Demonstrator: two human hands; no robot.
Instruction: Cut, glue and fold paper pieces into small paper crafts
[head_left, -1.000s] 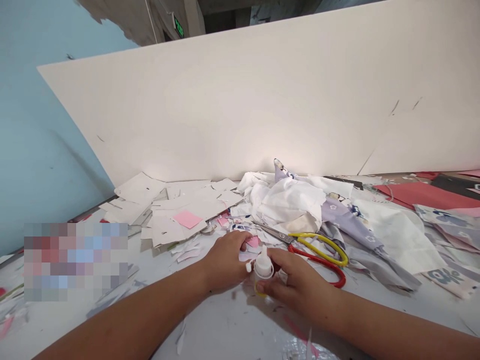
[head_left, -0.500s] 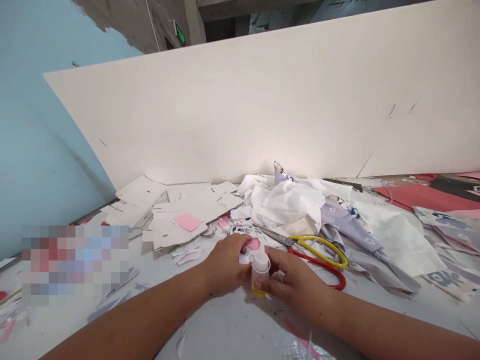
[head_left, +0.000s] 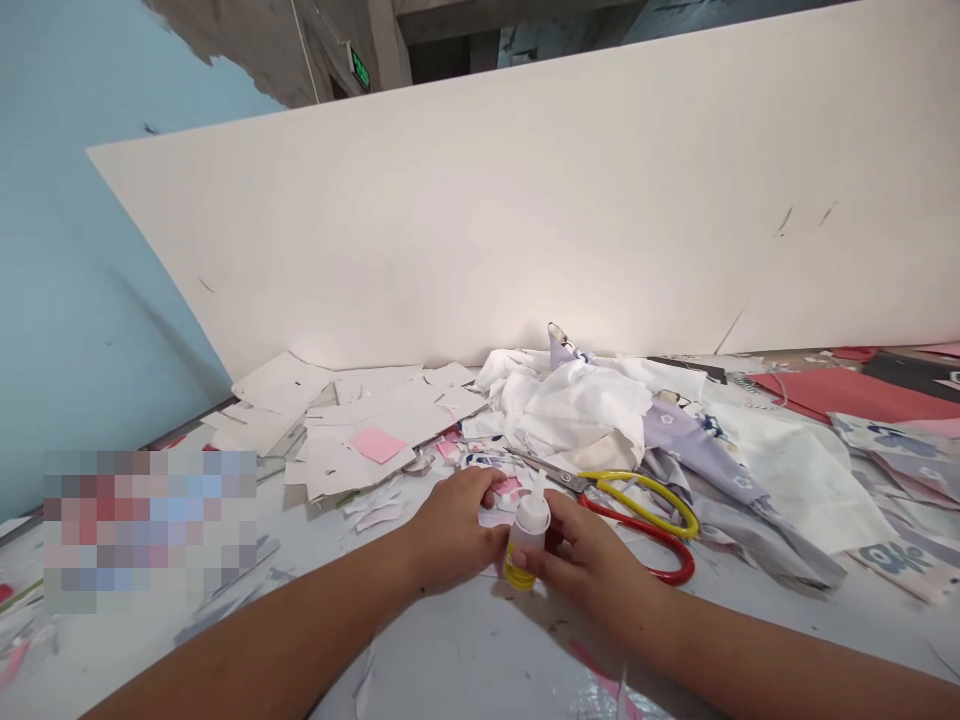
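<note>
One squeeze bottle (head_left: 529, 540) in right grip (head_left: 592, 565)

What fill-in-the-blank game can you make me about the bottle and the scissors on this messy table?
The small white plastic bottle, held in the right hand, is ____ at the bottom.
The steel scissors have one yellow handle and one ____ handle.
A pink paper square lies on a pile of ____ paper sheets.

Missing words: yellow, red, white.
</note>
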